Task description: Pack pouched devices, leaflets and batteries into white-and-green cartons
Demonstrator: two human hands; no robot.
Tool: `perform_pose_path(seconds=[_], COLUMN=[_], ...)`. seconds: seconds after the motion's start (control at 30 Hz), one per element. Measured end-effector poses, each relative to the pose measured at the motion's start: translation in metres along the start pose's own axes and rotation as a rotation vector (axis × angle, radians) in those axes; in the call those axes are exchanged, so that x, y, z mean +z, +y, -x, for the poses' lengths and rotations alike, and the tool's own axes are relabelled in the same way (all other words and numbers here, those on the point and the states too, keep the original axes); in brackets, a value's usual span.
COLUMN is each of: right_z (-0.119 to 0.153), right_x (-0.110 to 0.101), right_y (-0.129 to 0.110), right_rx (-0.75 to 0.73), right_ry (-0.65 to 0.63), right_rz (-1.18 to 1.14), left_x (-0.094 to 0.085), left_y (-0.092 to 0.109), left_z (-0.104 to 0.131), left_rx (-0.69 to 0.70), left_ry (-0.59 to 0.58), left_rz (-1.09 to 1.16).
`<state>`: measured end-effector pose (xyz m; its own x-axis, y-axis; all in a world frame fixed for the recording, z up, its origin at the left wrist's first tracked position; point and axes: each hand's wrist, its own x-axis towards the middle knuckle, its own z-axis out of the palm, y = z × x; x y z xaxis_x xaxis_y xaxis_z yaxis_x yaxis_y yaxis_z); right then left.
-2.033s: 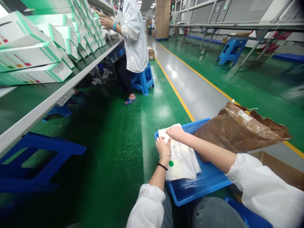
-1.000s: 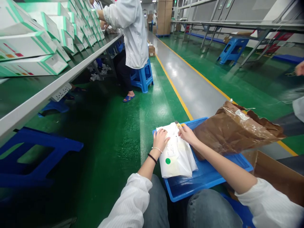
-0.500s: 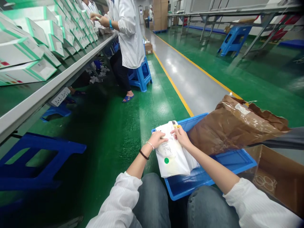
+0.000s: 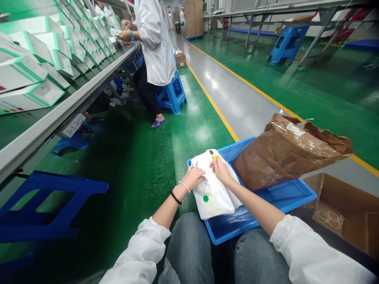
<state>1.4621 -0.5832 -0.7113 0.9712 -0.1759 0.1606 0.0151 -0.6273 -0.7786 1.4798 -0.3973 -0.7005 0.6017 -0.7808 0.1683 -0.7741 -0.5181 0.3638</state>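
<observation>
A stack of white plastic bags [image 4: 213, 196] with a green round sticker lies at the left end of a blue plastic tray [image 4: 281, 197] in front of my knees. My left hand [image 4: 194, 176] grips the left edge of the top bag, its fingers curled on it. My right hand [image 4: 220, 169] pinches the same bag near its upper end, beside a small yellow and black label. A crumpled brown plastic bag [image 4: 284, 148] fills the right part of the tray, touching the white bags.
An open cardboard box [image 4: 343, 215] stands to the right of the tray. A long workbench [image 4: 59, 114] with green-and-white boxes [image 4: 32, 94] runs along the left. A person in a white coat [image 4: 154, 43] stands by a blue stool [image 4: 171, 92]. A blue stool [image 4: 44, 205] lies near left.
My hands have shifted on the white bags: the left went from lying flat to gripping the edge, and the right slid up to the bag's top. The view tilted slightly.
</observation>
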Motion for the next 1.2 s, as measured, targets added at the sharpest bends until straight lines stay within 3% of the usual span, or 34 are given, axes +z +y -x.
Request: perform_pose_path(seconds=[0.13,0.3,0.43,0.67,0.8,0.93,1.07,1.2], right_z=[0.004,0.054,0.084,0.085,0.109,0.135,0.144,0.149], right_x=[-0.024,-0.062,-0.057,-0.037,-0.046,-0.059,-0.072,-0.076], right_y=[-0.012,-0.029,-0.045,-0.063,-0.058,-0.050,-0.047,-0.051], right_rx=[0.035,0.030,0.042,0.063,0.097,0.130,0.133,0.106], right_ry=[-0.017,-0.083,-0.228,-0.366,-0.400,-0.412,-0.385,-0.391], right_rz=[0.142,0.432,0.658,0.878,0.931,0.940,0.896,0.809], left_x=[0.000,0.007,0.014,0.014,0.002,-0.022,-0.031,-0.016], left_y=[0.002,0.000,-0.007,-0.011,-0.023,-0.032,-0.005,0.032], left_z=[-0.002,-0.016,-0.017,-0.011,0.006,0.021,0.020,0.019], left_rx=[-0.063,-0.146,-0.168,-0.155,-0.113,-0.048,0.018,0.136], left_ry=[0.015,0.037,0.070,0.114,0.089,0.014,-0.051,-0.088], left_rz=[0.042,0.141,0.226,0.328,0.363,0.330,0.191,0.078])
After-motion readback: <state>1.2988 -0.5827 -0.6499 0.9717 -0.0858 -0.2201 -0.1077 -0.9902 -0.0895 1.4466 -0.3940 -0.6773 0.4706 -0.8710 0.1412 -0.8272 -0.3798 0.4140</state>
